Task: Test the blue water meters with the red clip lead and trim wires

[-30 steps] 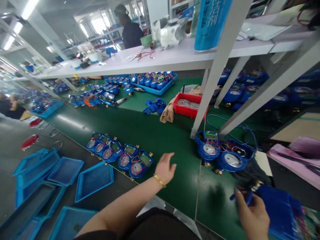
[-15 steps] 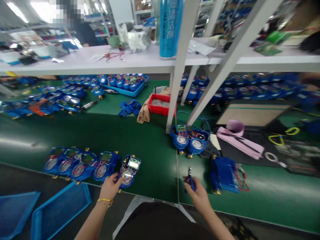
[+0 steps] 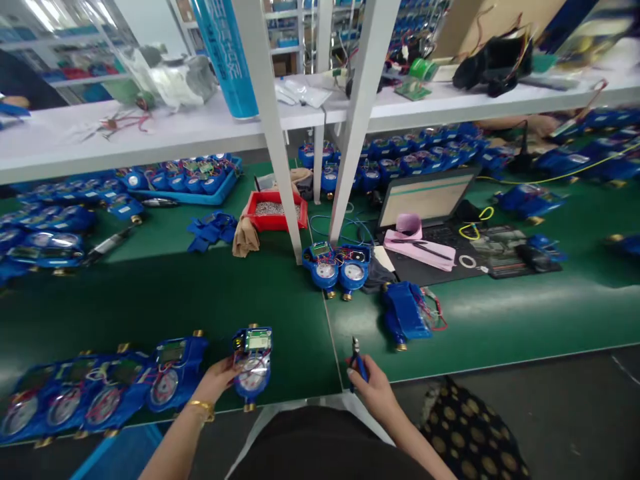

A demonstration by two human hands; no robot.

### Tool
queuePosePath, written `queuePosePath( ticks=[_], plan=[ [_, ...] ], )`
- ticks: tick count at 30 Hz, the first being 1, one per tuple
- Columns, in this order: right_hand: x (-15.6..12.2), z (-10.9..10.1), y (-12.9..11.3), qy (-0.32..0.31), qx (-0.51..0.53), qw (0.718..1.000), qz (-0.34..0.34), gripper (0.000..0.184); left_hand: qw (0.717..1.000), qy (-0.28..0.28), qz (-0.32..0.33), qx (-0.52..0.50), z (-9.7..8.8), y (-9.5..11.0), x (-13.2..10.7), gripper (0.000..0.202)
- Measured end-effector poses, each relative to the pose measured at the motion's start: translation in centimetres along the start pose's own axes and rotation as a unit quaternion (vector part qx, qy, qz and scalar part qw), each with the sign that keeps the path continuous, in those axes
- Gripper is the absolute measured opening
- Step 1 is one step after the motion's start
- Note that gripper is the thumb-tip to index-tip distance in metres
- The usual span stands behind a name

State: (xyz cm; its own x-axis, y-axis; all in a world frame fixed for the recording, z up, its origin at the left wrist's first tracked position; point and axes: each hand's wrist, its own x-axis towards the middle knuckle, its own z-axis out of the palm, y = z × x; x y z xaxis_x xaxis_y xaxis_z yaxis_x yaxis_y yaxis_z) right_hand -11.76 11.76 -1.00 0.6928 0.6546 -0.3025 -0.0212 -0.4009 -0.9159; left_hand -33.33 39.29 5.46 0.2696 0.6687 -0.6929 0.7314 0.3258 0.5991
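Note:
My left hand [image 3: 219, 380] grips the left side of a blue water meter [image 3: 253, 375], its round dial toward me and its lit green circuit board and small display uncovered. The meter lies on the green bench near the front edge. Small pliers [image 3: 359, 363] with blue handles are in my right hand [image 3: 374, 390], jaws pointing away from me and clear of the meter. To the left, several similar meters [image 3: 170, 373] stand in a row. Another blue meter [image 3: 407, 310], with red wires trailing out, lies on its side beyond my right hand.
Two meters [image 3: 353, 270] stand by the shelf's post [image 3: 283, 140]. Behind are a red bin [image 3: 255, 220] of small metal parts, a tan cloth [image 3: 245, 239] and a blue tray [image 3: 220, 193] of meters. A laptop [image 3: 425, 200] sits at right. Another person's hand [image 3: 543, 125] shows far right.
The view has turned to the right. My left hand has drawn the meter farther from the row and stood it straighter. The pliers remain in my right hand.

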Motion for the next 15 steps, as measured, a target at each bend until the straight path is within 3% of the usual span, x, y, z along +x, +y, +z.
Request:
queuePosePath(
  ticks=[3, 6, 10, 13, 15],
  plan=[
    [0.1, 0.1, 0.5, 0.007, 0.004, 1.0, 0.005, 0.025, 0.996, -0.077, 0.005, -0.043, 5.3, 0.9, 0.5, 0.028],
    [0.7, -0.1, 0.4, 0.043, -0.015, 0.999, 0.013, 0.025, 0.988, -0.135, 0.024, -0.074, 12.2, 1.9, 1.3, 0.027],
    [1.5, -2.0, -0.1, 0.106, -0.073, 0.991, 0.031, 0.025, 0.978, -0.185, 0.054, -0.076, 20.8, 3.6, 1.6, 0.028],
    [2.2, -4.2, -0.4, 0.143, -0.118, 0.982, 0.04, 0.027, 0.974, -0.203, 0.088, -0.052, 24.8, 4.9, 1.6, 0.028],
    [2.5, -5.2, -0.5, 0.157, -0.138, 0.977, 0.041, 0.029, 0.972, -0.201, 0.118, -0.03, 25.9, 5.5, 1.5, 0.027]
  ],
)
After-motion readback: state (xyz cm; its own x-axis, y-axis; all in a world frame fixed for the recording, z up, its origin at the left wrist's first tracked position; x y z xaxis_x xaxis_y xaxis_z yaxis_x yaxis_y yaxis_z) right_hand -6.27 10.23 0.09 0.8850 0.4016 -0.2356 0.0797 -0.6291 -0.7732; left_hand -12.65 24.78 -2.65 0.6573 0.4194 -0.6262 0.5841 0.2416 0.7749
